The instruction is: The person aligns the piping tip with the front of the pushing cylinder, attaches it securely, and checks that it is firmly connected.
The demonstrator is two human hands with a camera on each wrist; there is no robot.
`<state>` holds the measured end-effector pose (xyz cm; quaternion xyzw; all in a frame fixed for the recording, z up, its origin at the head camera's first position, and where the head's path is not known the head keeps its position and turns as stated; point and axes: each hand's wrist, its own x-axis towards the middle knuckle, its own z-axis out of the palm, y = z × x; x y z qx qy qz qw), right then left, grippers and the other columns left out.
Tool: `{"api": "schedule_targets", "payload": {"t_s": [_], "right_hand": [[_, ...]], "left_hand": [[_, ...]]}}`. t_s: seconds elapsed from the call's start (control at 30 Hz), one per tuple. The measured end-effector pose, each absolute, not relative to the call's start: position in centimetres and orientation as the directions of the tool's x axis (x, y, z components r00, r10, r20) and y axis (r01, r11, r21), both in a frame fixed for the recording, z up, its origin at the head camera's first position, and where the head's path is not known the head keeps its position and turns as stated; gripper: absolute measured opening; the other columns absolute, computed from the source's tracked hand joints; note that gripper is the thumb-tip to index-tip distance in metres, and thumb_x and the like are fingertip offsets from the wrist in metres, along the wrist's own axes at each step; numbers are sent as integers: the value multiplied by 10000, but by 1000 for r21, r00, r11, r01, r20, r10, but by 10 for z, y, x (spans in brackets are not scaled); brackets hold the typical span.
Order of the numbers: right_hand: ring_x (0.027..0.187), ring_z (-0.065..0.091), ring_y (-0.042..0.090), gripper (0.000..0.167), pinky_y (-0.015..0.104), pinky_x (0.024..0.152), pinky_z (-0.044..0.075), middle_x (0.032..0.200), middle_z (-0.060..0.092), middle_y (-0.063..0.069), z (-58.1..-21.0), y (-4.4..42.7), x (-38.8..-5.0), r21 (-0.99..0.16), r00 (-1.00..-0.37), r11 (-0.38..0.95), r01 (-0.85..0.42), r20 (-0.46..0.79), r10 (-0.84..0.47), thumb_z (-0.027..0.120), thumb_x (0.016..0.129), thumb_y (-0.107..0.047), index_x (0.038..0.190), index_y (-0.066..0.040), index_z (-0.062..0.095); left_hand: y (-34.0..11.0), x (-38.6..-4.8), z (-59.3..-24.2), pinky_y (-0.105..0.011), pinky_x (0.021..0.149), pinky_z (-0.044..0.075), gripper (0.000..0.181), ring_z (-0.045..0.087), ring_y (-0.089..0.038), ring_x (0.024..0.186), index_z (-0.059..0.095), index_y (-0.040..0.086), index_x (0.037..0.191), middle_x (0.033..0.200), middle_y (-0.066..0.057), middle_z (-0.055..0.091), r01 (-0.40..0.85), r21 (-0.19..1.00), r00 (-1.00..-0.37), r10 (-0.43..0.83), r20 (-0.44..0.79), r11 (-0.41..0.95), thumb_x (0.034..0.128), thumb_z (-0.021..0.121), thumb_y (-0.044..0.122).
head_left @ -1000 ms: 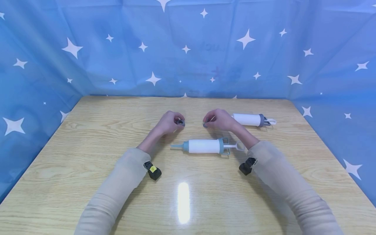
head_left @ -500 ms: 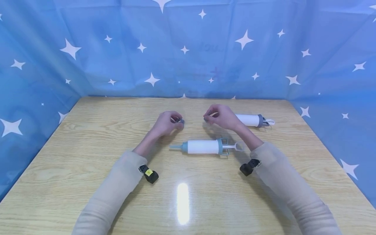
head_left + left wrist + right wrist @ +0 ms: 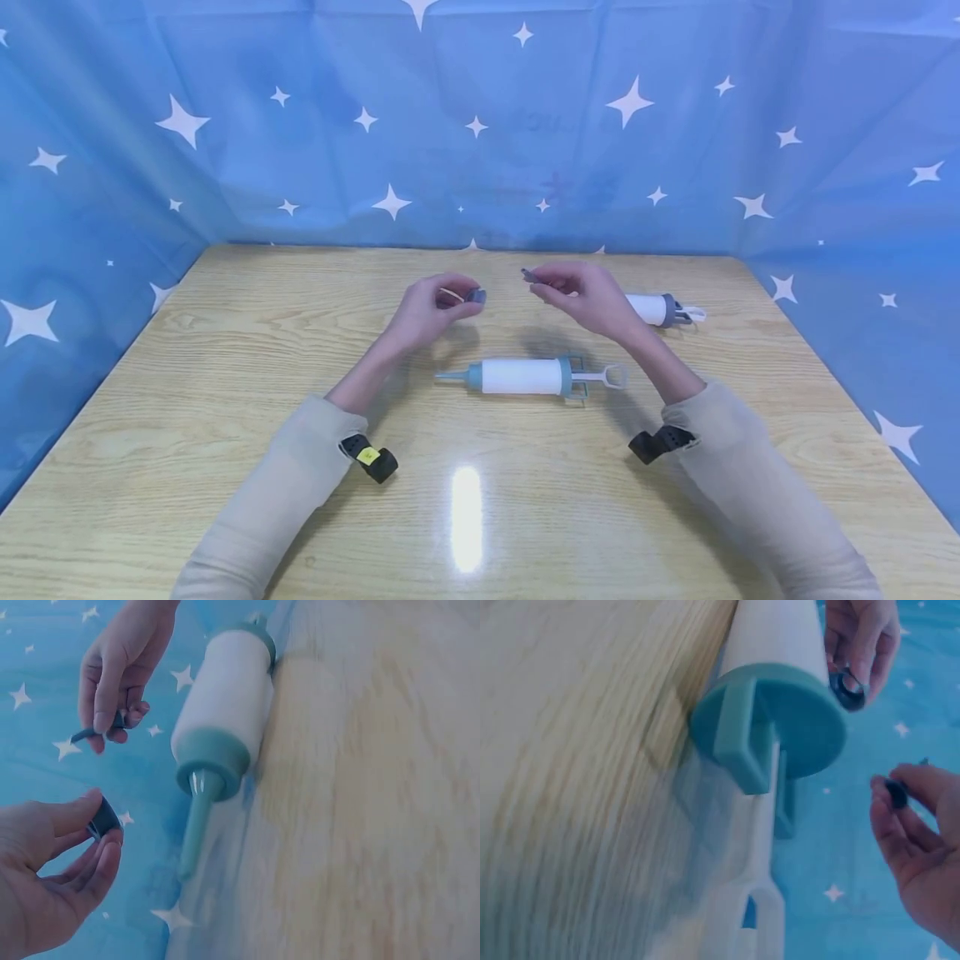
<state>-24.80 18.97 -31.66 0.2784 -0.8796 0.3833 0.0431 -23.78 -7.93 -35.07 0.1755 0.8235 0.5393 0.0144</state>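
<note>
Left hand (image 3: 429,312) pinched a dark grey ring (image 3: 106,819) and right hand (image 3: 598,302) a partly hidden dark piece (image 3: 528,276), apart, above the desk (image 3: 562,500). A teal-ended syringe (image 3: 521,377) lay closer to the near edge; a grey-ended syringe (image 3: 648,309) lay toward the far right corner, partly behind the right hand.

Head view forward and down, wrist views closer, both hands (image 3: 429,312) (image 3: 592,302) shared
</note>
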Motion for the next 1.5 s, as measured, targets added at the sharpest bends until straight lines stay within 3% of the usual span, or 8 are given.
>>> {"api": "schedule_targets", "payload": {"t_s": [0.17, 0.43, 0.97, 1.13, 1.33, 1.5], "right_hand": [[731, 708, 179, 274, 247, 621, 570, 974, 735, 94, -310, 188, -234, -652, -814, 504, -566, 348, -464, 683, 981, -107, 1242, -27, 704], [703, 700, 138, 152, 231, 674, 575, 864, 732, 26, -305, 185, -211, -618, -750, 433, -656, 469, -466, 729, 936, -58, 1086, -37, 710], [776, 711, 131, 243, 221, 706, 595, 999, 741, 29, -306, 179, -191, -509, -577, 284, -813, 638, -510, 750, 852, 96, 1060, -31, 752], [745, 706, 118, 253, 209, 678, 583, 951, 735, 38, -305, 175, -185, -540, -587, 252, -803, 643, -492, 755, 826, 134, 1039, 8, 702], [790, 706, 152, 304, 248, 736, 598, 954, 716, 112, -302, 172, -177, -620, -603, 147, -770, 634, -485, 740, 801, 194, 1050, 28, 690], [845, 711, 203, 303, 309, 770, 611, 1000, 696, 185, -302, 173, -175, -663, -587, 46, -747, 626, -514, 636, 865, 219, 1116, 57, 685]], "left_hand": [[-74, -227, -342, -324, 854, 592, 318, 702, -224, 975, 688, 82, 1206, 1087, -80, 690, 318, 911, -920, 320, 229, 263, 909, 782, 147], [-68, -207, -329, -308, 861, 595, 333, 721, -217, 972, 670, 64, 1218, 1098, -87, 669, 340, 932, -899, 333, 284, 124, 901, 772, 71], [-62, -180, -317, -330, 863, 600, 314, 725, -217, 956, 659, 28, 1183, 1115, -91, 668, 402, 915, -847, 389, 363, 21, 888, 768, 17], [-61, -176, -316, -333, 867, 598, 303, 724, -209, 957, 653, 26, 1172, 1116, -87, 666, 420, 908, -832, 403, 381, 9, 890, 765, 15], [-60, -175, -315, -338, 873, 597, 295, 720, -209, 955, 653, 25, 1160, 1108, -85, 664, 431, 902, -823, 404, 399, -12, 888, 766, 7], [-58, -173, -314, -346, 886, 593, 294, 720, -217, 962, 652, 22, 1161, 1116, -94, 662, 417, 908, -824, 408, 393, -33, 889, 763, 2]]}}
